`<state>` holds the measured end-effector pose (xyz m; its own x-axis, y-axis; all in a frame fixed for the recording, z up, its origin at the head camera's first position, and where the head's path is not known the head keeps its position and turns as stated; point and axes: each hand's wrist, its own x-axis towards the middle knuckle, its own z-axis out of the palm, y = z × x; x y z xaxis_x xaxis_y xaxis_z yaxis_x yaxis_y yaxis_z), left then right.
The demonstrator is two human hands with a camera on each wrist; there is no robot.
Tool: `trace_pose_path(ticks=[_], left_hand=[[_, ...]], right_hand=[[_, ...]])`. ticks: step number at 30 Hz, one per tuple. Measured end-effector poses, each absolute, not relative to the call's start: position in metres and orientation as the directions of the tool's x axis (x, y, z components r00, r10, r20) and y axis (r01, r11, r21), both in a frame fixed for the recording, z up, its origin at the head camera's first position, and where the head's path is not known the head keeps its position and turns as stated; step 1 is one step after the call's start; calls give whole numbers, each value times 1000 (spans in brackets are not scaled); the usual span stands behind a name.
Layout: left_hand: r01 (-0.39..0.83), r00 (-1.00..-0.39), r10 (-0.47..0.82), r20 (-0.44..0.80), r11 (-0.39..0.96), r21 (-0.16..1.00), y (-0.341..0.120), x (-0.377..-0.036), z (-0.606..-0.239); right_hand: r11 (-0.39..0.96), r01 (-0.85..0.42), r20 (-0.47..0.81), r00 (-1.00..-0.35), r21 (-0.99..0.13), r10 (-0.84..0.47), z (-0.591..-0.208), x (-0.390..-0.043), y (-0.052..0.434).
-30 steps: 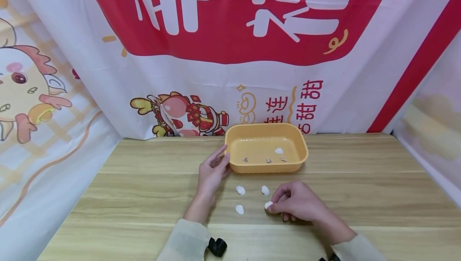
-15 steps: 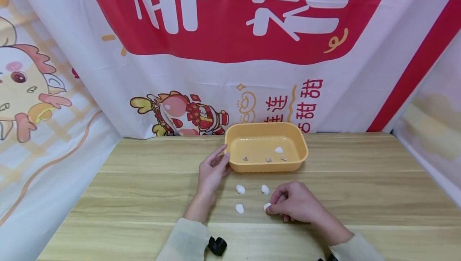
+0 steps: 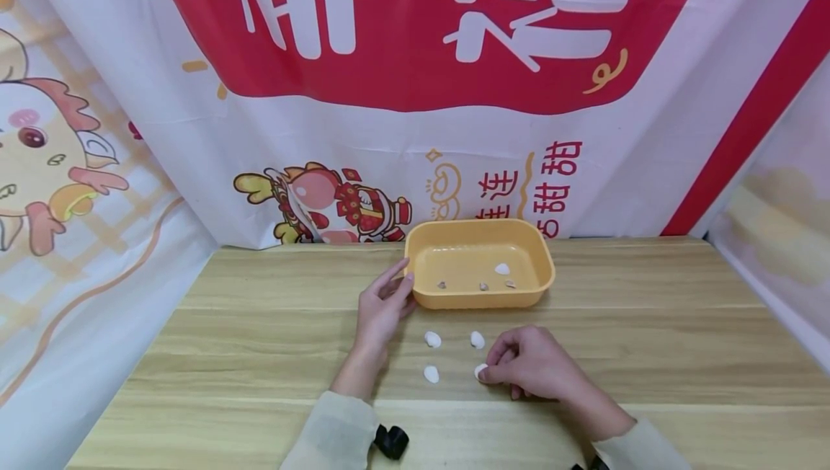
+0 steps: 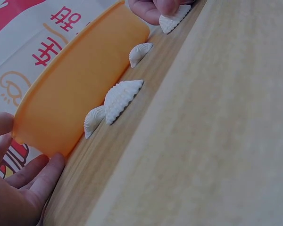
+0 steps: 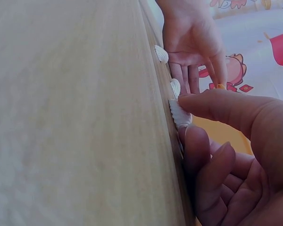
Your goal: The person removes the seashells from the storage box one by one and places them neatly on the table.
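Observation:
My right hand [image 3: 534, 363] pinches a white seashell [image 3: 480, 370] between thumb and fingers, low over the table. Three more white shells lie nearby: a back left shell [image 3: 432, 340], a back right shell [image 3: 477, 340] and a front left shell [image 3: 431, 374]; with the pinched one they form a rough square. Ribbed surfaces and scalloped edges show on the shells [image 4: 123, 100] in the left wrist view. Against the left end of a yellow plastic basin [image 3: 480, 301], my left hand [image 3: 378, 317] rests with fingers extended, touching its outer wall and rim.
Inside the basin lie a white shell [image 3: 502, 268] and a few small brownish pieces, one a brown piece [image 3: 483, 286] near the front wall. The wood-grain table [image 3: 259, 340] ends at a printed cloth backdrop [image 3: 415, 131], with cloth at both sides.
Over the last second my right hand has shifted the pinched shell slightly left. The left hand stays at the basin, and the other shells lie where they were.

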<state>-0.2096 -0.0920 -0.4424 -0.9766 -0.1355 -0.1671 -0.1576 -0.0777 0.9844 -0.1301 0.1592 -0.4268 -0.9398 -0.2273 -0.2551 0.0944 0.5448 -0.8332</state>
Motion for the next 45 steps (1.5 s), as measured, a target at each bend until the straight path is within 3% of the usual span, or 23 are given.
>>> trace_pose_path(ticks=[45], left_hand=[[-141,-980,-135,-149,-67,988,-92,-210,-443]], right_hand=[[558,89,-254,-941,-825,-225,-429,-133,161]])
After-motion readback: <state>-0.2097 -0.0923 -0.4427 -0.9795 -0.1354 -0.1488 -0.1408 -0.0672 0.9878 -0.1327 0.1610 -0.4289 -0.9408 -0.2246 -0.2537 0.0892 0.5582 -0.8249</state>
